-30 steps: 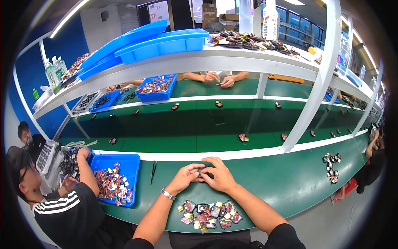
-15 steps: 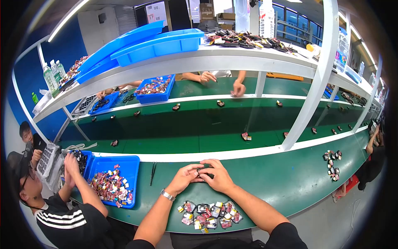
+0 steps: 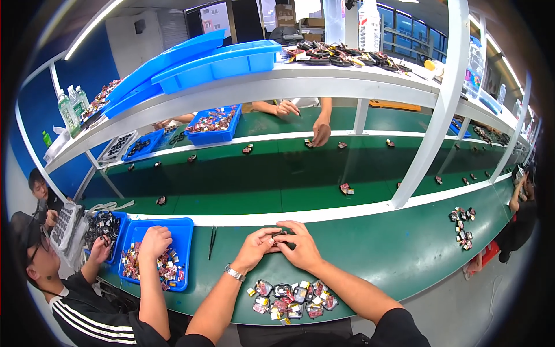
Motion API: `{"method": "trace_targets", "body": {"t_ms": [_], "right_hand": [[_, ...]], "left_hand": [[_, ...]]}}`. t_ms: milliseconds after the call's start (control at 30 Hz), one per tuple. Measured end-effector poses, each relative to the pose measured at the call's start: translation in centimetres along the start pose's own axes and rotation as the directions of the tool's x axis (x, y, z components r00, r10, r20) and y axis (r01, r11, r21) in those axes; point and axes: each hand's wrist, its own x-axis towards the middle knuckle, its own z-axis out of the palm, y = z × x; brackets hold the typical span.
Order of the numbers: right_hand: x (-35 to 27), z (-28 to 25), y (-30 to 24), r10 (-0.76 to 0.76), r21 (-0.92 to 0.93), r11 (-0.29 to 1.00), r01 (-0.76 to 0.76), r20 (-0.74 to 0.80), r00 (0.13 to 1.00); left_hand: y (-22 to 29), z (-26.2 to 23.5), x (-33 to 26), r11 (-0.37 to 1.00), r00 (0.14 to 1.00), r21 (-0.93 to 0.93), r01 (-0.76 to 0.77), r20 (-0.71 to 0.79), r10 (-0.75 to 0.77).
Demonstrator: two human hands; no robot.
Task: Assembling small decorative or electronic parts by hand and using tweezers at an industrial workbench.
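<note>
Fitting a small dark part between both hands

Working at the near edge of the green tabletop (image 3: 404, 254), we have our left hand (image 3: 255, 247) and right hand (image 3: 298, 246) pressed together, knuckles touching. The fingers of both are drawn in narrow around a small dark part (image 3: 281, 238), pinched between thumbs and forefingers; most of it is hidden, so we cannot tell its exact shape. A watch sits on our left wrist.

We judge this to be the middle of an assembly or press-fit step: one piece is held and worked, not yet set down. At 6 o'clock from our hands lies a pile of small parts (image 3: 291, 298), dark pieces mixed with red and yellow ones, near the tabletop's edge. At 9 o'clock a pair of tweezers (image 3: 212, 242) lies flat, apart from our hands, and beyond it a blue tray (image 3: 186, 228) where a co-worker's hand (image 3: 155, 242) rests among similar parts.

The next move, as we judge it, calls for steady, even pressure from both thumbs, keeping the part square so it neither slips nor tilts, and then a clear spot for laying it down apart from the pile.
</note>
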Motion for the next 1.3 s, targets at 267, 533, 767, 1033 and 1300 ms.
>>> {"method": "trace_targets", "body": {"t_ms": [267,533,767,1033,1300], "right_hand": [[0.4,-0.1,-0.4,0.000,-0.030,1.000,-0.001,-0.015,1.000],[0.8,-0.1,-0.6,-0.124,-0.106,0.988,0.115,-0.081,0.989],[0.7,-0.1,-1.0,-0.143,-0.181,0.975,0.131,-0.054,0.988],[0.7,0.1,-0.9,-0.207,-0.275,0.944,0.182,-0.068,0.976],[0.5,0.6,-0.5,-0.185,-0.285,0.947,0.147,-0.110,0.976]], "left_hand": [[0.2,0.1,0.0,1.000,0.999,0.030,-0.007,-0.036,0.008],[0.7,0.5,0.0,0.999,1.000,0.041,0.017,-0.023,-0.016],[0.6,0.5,0.0,0.999,0.999,0.031,0.031,-0.043,-0.029],[0.5,0.6,0.0,0.999,0.998,0.040,0.012,-0.059,-0.010],[0.3,1.3,0.4,0.991,0.994,0.134,-0.003,-0.111,0.018]]}}
